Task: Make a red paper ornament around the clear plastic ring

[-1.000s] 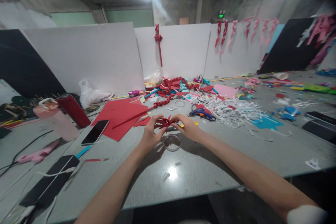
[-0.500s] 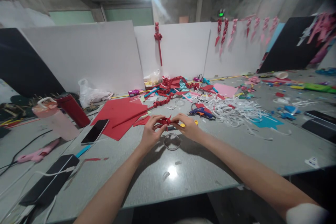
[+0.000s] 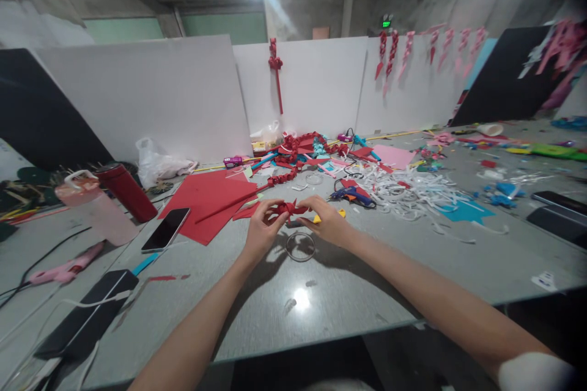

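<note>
A small folded red paper piece (image 3: 288, 210) with pointed ends is held above the table, in front of me. My left hand (image 3: 262, 233) pinches its left side between thumb and fingers. My right hand (image 3: 331, 224) is at the paper's right side, its thumb and fingers parted around a pointed end; whether they touch it is hard to see. Below both hands, a clear ring (image 3: 300, 260) lies flat on the table. Partly behind my right hand is a yellow-and-black tool (image 3: 342, 214), its kind hidden.
Beyond my hands lie red paper sheets (image 3: 202, 195), a blue glue gun (image 3: 355, 195) and a heap of white paper strips (image 3: 413, 192). A phone (image 3: 166, 230), a pink bottle (image 3: 98, 211), a red flask (image 3: 128, 192) and a black power strip (image 3: 87, 314) are at left.
My right hand's fingers have spread from their pinch on the red paper, showing more of its right end. My left hand keeps its hold, slightly shifted left.
</note>
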Demonstrator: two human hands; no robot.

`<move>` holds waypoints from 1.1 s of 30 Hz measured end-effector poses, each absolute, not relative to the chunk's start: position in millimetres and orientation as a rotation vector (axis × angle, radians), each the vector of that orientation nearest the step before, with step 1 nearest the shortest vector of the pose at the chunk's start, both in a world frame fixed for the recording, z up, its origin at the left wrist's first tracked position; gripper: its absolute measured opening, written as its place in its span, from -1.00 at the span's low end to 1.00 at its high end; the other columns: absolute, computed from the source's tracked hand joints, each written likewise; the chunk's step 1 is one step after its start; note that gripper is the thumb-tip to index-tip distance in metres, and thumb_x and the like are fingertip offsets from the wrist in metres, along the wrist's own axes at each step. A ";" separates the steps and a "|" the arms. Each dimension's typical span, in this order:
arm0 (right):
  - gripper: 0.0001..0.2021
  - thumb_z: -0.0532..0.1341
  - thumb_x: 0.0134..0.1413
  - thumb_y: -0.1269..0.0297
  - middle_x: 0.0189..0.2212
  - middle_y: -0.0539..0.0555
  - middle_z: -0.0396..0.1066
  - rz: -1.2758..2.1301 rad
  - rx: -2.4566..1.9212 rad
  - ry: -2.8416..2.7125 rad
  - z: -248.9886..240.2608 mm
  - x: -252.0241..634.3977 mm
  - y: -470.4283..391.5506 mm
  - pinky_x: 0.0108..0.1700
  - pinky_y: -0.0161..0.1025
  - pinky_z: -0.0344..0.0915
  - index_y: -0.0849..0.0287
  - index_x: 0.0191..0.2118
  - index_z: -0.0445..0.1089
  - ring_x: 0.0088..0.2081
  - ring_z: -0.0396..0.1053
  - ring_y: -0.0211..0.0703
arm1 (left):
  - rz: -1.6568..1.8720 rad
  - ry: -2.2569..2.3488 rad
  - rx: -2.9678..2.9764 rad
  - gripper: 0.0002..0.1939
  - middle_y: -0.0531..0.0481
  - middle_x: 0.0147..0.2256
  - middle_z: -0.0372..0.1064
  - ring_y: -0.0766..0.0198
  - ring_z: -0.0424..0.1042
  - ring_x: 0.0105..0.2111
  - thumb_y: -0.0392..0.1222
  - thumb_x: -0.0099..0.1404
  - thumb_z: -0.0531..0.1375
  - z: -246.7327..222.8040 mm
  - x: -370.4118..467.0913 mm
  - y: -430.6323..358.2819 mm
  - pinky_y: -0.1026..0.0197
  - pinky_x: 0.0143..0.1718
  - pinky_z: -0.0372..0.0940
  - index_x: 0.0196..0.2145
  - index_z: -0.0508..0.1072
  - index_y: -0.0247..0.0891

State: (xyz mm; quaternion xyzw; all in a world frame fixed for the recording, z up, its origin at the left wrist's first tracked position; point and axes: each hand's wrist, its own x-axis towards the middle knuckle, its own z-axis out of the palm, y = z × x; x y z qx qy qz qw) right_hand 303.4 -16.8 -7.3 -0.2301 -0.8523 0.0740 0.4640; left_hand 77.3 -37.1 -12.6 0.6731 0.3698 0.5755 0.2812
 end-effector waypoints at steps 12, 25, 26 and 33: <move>-0.85 0.30 0.43 0.18 -0.12 0.17 0.54 0.174 -0.556 -2.078 -8.0 302.8 -17.2 0.04 0.08 0.48 0.05 0.02 0.45 -0.04 0.50 0.09 | 1.465 0.912 1.733 -0.67 -0.17 0.11 0.52 0.06 0.57 0.08 -0.02 0.37 0.39 -8.4 79.1 -42.1 0.03 0.08 0.51 0.03 0.56 -0.14; -0.86 0.31 0.40 0.34 -0.20 0.12 0.55 0.055 -0.499 -2.035 -10.1 299.9 -16.8 -0.11 0.01 0.51 0.05 0.01 0.45 -0.15 0.51 0.04 | 1.420 0.804 1.679 -0.61 -0.16 0.01 0.56 0.13 0.62 -0.10 -0.02 0.35 0.42 -13.7 80.9 -41.3 0.09 -0.06 0.56 0.06 0.55 -0.20; -0.86 0.31 0.40 0.35 -0.20 0.12 0.55 0.044 -0.501 -2.035 -9.9 299.6 -17.2 -0.11 0.01 0.51 0.05 0.00 0.45 -0.16 0.50 0.04 | 1.424 0.801 1.685 -0.62 -0.16 0.01 0.56 0.13 0.62 -0.09 -0.02 0.35 0.42 -14.1 81.0 -40.9 0.09 -0.06 0.56 0.06 0.55 -0.20; -0.86 0.31 0.40 0.34 -0.19 0.12 0.53 0.003 -0.508 -2.039 -8.1 298.4 -20.9 -0.10 0.02 0.49 0.06 0.00 0.43 -0.15 0.50 0.05 | 1.485 0.847 1.724 -0.64 -0.15 0.02 0.54 0.12 0.60 -0.03 -0.04 0.37 0.40 -14.0 81.6 -42.1 0.11 -0.04 0.55 0.05 0.55 -0.19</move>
